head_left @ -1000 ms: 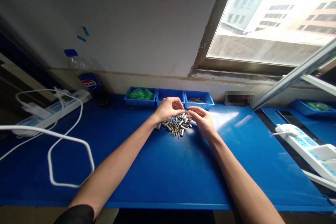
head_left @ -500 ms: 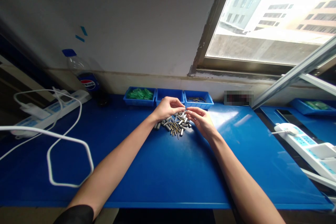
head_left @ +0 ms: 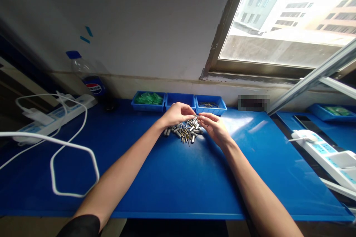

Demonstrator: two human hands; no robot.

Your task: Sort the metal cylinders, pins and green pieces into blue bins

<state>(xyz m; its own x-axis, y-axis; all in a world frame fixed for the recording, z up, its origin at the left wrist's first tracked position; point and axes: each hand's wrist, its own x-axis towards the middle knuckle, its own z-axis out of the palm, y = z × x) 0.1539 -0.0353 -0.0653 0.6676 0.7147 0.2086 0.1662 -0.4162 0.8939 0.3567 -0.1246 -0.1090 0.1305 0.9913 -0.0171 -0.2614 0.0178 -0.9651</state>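
Note:
A pile of small metal parts (head_left: 185, 132), some thick and silvery, others thin and gold-toned, lies on the blue table (head_left: 178, 181). Over its back left side is my left hand (head_left: 178, 114), thumb and fingers pinched together. My right hand (head_left: 213, 125) is also closed in a pinch, over the pile's back right side. The fingertips of both hands nearly meet above the pile. Whatever they hold there is too small to make out.
Behind my hands stand three blue trays: the left with green plastic pieces (head_left: 148, 99), a middle one (head_left: 180, 100), the right with thin metal parts (head_left: 208, 104). A cola bottle (head_left: 94, 87), power strips (head_left: 319, 148) and a looped white cable (head_left: 94, 163) are at the sides.
Both hands stay pinched over the pile, with only a slight shift of the right fingers. The view has moved very slightly.

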